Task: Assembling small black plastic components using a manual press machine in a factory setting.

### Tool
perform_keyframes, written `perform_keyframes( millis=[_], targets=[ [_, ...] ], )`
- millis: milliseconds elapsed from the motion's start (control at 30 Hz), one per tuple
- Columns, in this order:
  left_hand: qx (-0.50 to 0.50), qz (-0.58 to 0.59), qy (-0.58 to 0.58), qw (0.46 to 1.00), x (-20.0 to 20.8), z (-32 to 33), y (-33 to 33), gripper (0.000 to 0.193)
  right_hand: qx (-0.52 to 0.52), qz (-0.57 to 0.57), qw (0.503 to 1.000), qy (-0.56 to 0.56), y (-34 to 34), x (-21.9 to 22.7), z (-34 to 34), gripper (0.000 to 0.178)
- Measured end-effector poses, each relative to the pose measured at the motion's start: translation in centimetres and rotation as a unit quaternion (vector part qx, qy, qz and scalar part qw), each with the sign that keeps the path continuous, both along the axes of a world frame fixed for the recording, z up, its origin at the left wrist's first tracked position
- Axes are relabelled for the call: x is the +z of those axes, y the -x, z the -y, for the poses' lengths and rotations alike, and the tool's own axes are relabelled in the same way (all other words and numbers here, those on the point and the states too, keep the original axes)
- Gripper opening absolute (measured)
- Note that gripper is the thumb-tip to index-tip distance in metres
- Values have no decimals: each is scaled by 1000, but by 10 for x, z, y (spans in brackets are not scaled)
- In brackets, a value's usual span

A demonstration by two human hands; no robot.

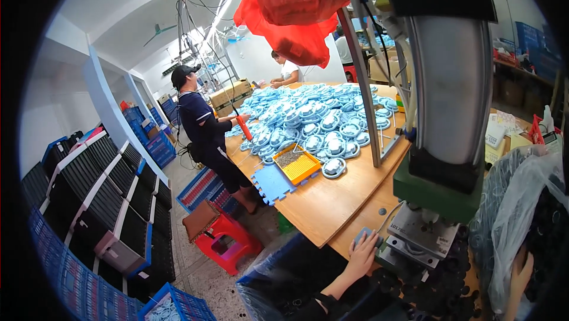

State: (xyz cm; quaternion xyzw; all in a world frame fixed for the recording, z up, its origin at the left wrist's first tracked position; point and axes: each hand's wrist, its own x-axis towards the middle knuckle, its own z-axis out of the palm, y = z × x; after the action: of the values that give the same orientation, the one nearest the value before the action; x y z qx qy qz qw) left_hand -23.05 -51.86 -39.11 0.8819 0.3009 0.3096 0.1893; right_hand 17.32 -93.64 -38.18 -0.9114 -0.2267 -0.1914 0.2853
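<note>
Across the middle of the view, a smooth wooden table [349,199] is carrying a heap of glossy, pale-blue rounded parts [296,114]. To the right, a tall press [447,90] is standing, its grey cylinder meeting a dark-green block. Beside it, a crumpled, clear plastic bag [510,202] is sagging. Low on the press, a flat steel plate [424,229] is bearing dark printed characters. At the bag's lower part, the right hand [521,275] is resting; whether its grip is pinching anything, I cannot tell. The left hand [360,257] is lying on a small blue-grey box [370,234], its grip flat with fingers extended. Flat black discs [441,288] are scattering around the press's foot.
</note>
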Motion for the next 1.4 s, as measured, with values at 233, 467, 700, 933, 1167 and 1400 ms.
perform_keyframes(
  millis=[233, 467, 700, 933, 1167, 1400],
  targets=[
    [-63, 216, -29, 974, 93, 32, -15, 44, 200, -212, 955, -61, -64, -100, 28, 48],
    [-104, 267, 78, 955, 151, 77, -69, 32, 180, -287, 931, -138, -29, -52, 4, 24],
    [-66, 263, 130, 954, 123, 74, -91, 38, 124, -228, 940, -221, -23, -49, 2, 19],
    [1, 191, -9, 982, 103, 78, -87, 55, 36, -92, 948, -303, 18, 11, 0, 29],
    [60, 147, -98, 982, 103, 83, -94, 40, 268, -210, 885, -317, 169, 139, -97, 57],
    [72, 336, 24, 939, 86, 75, -50, 49, 389, -104, 879, -255, 234, 151, -189, 51]
  ],
)
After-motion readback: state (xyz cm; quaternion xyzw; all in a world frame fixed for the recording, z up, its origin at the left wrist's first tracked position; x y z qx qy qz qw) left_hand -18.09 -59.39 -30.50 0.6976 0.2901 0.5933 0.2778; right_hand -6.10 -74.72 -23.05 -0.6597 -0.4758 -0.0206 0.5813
